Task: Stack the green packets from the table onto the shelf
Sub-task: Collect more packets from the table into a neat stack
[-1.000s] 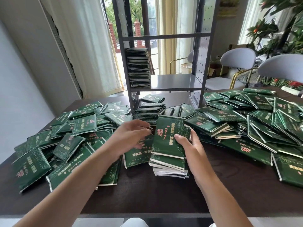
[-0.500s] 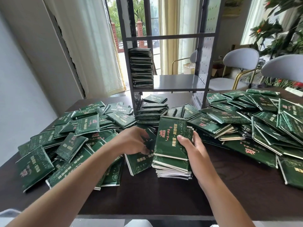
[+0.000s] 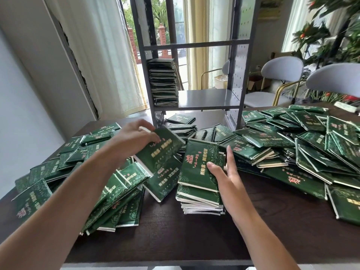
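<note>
- Green foil packets cover the dark table point(image 3: 194, 236) in loose heaps to the left point(image 3: 109, 195) and right point(image 3: 311, 145); a neat stack point(image 3: 198, 184) stands near the front edge between them
- the left hand point(image 3: 134, 137) grips one packet point(image 3: 158, 152) at its far corner, fingers curled over the top edge, and holds it tilted and lifted just beside the stack
- the right hand point(image 3: 222, 172) rests against the stack's right side, fingers straight and spread, thumb laid on the top packet; it steadies and does not clasp
- the step in hand appears to be gathering: loose packets are being collected onto the table stack before the trip to the shelf
- the grey metal shelf point(image 3: 204, 98) stands at the far side of the table; a tall column of packets point(image 3: 163, 82) already sits at the left of its middle board, with bare board to the right of it
- the next move likely calls for laying the lifted packet flat and square on the stack, edges aligned; then both hands must clamp the stack firmly, since the glossy packets look prone to sliding
- each packet carries gold lettering, seemingly Chinese, and a small red emblem; the characters are too blurred to read; no brand can be made out
- two grey chairs point(image 3: 282, 69) and leafy plants point(image 3: 331, 26) stand behind, well apart from the work
</note>
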Action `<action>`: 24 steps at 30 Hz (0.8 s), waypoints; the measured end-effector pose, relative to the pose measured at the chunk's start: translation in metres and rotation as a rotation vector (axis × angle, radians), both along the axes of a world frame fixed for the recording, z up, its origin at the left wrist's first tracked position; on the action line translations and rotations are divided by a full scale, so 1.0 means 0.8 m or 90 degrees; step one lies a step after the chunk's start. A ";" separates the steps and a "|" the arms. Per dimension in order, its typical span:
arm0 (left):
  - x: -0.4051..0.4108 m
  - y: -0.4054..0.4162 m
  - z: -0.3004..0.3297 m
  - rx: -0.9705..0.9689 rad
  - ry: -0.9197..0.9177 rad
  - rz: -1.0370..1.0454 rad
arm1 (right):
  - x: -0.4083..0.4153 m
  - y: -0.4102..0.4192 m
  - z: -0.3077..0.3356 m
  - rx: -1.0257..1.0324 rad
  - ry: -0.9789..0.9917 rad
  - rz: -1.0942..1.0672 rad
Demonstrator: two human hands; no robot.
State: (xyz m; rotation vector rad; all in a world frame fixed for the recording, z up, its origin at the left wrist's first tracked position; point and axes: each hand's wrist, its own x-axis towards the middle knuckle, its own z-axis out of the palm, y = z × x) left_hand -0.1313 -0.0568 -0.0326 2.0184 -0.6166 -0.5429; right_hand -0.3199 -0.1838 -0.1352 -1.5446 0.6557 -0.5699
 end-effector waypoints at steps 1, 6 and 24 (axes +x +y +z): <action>-0.007 0.001 0.004 -0.050 0.029 0.027 | 0.000 0.000 0.000 -0.004 -0.001 -0.002; -0.044 -0.010 -0.005 -0.147 0.153 0.025 | 0.001 -0.001 -0.004 -0.009 -0.021 -0.006; -0.083 -0.018 -0.063 -0.011 0.130 -0.080 | 0.007 -0.002 -0.016 0.007 -0.076 0.001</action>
